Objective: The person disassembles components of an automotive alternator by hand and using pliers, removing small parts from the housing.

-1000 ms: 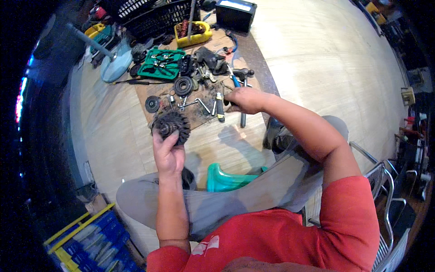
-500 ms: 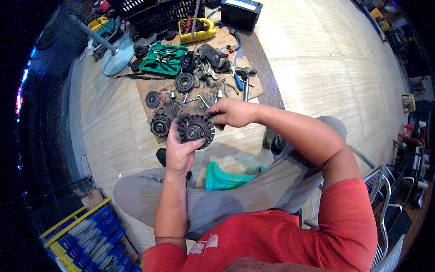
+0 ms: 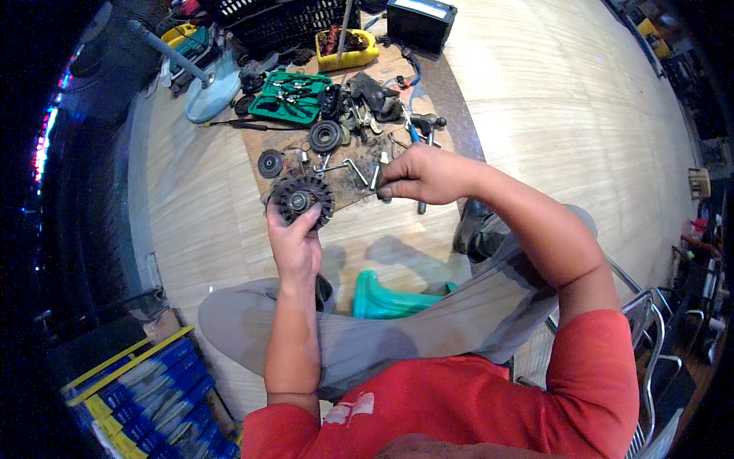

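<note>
A dark round metal part (image 3: 307,197) with a slotted, toothed rim and a central hub is in my left hand (image 3: 297,243). My thumb lies over its near side and the fingers go behind it, partly hidden. To the right, apart from the part, my right hand (image 3: 432,176) is closed, thumb and fingers pinched together. Something dark shows at its fingertips, too small to name. Just beyond the right hand, on dirty cardboard (image 3: 353,200), lie a bent metal wrench (image 3: 350,167) and a hammer (image 3: 430,122), partly covered by the hand.
A black ring-shaped pulley (image 3: 326,136) and a smaller dark disc (image 3: 270,163) lie on the cardboard. Behind are a green tool case (image 3: 289,97), a cut yellow container (image 3: 348,57), a black battery (image 3: 420,23) and a black crate (image 3: 283,30). A turquoise stool (image 3: 394,302) stands near my legs.
My right hand has moved away from the toothed part, to the right. My left hand has shifted left with the part and tilted it. The whole view has shifted slightly.
</note>
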A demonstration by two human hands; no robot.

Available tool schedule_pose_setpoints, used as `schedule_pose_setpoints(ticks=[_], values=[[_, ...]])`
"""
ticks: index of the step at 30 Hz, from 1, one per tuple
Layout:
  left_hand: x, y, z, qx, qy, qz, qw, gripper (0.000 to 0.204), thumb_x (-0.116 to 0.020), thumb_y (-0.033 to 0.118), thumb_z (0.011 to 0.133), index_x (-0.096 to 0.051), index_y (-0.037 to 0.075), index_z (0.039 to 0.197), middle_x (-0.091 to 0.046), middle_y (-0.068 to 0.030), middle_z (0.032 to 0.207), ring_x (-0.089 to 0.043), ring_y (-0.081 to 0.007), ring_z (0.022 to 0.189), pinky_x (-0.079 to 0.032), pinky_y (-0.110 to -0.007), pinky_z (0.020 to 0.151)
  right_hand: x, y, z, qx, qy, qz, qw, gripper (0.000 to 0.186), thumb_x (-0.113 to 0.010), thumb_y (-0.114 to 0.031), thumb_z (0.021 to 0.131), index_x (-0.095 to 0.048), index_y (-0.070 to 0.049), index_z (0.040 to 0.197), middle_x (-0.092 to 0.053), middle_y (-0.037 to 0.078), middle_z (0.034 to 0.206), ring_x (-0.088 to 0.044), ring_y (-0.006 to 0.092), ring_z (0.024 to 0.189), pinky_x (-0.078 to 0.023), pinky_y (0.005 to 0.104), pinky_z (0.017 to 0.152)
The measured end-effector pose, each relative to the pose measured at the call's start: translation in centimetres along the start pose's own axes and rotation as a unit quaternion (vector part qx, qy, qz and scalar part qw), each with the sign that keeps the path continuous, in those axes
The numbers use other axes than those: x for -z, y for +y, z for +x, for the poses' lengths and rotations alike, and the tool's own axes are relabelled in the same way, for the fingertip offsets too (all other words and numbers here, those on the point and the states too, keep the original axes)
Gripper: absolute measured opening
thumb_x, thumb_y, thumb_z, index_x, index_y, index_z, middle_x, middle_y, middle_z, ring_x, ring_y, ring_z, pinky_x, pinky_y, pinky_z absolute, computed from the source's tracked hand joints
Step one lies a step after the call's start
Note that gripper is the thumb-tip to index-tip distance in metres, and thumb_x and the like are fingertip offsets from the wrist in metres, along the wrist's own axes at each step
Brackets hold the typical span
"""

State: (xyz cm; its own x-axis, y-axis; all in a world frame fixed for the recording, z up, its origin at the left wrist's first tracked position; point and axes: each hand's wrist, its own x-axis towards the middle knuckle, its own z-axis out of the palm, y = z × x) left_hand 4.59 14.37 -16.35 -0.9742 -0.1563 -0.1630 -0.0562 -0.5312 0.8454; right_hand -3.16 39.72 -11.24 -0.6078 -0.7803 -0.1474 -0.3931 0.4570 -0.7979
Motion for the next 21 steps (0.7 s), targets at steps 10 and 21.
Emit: schedule_pose_setpoints(ticks=[10, 21], values=[[0.1, 1.5, 0.2, 0.011, 0.005, -0.134, 0.991, 0.048, -0.054, -0.009, 0.081, -0.046, -0.004, 0.129, -0.056, -0.0169, 0.125, -0.057, -0.0291, 0.114, -0.046, -0.042, 0.101, -0.6, 3.4, 0.1, -0.041, 0.062, -0.115, 0.991, 0.020, -0.061, -0.025, 0.091, -0.065, -0.005, 0.090, -0.064, 0.020, 0.082, -0.061, 0.0397, 0.079, -0.047, 0.0472, 0.068], [0.6, 2.1, 0.0, 0.017, -0.001, -0.147, 0.989, 0.046, -0.053, -0.006, 0.083, -0.047, -0.002, 0.128, -0.057, -0.0164, 0.124, -0.058, -0.0315, 0.114, -0.047, -0.046, 0.101, 0.5, 7.7, -0.1, -0.078, 0.066, -0.226, 0.969, 0.017, -0.060, -0.026, 0.091, -0.067, -0.011, 0.092, -0.065, 0.015, 0.082, -0.062, 0.0375, 0.080, -0.047, 0.0478, 0.069]])
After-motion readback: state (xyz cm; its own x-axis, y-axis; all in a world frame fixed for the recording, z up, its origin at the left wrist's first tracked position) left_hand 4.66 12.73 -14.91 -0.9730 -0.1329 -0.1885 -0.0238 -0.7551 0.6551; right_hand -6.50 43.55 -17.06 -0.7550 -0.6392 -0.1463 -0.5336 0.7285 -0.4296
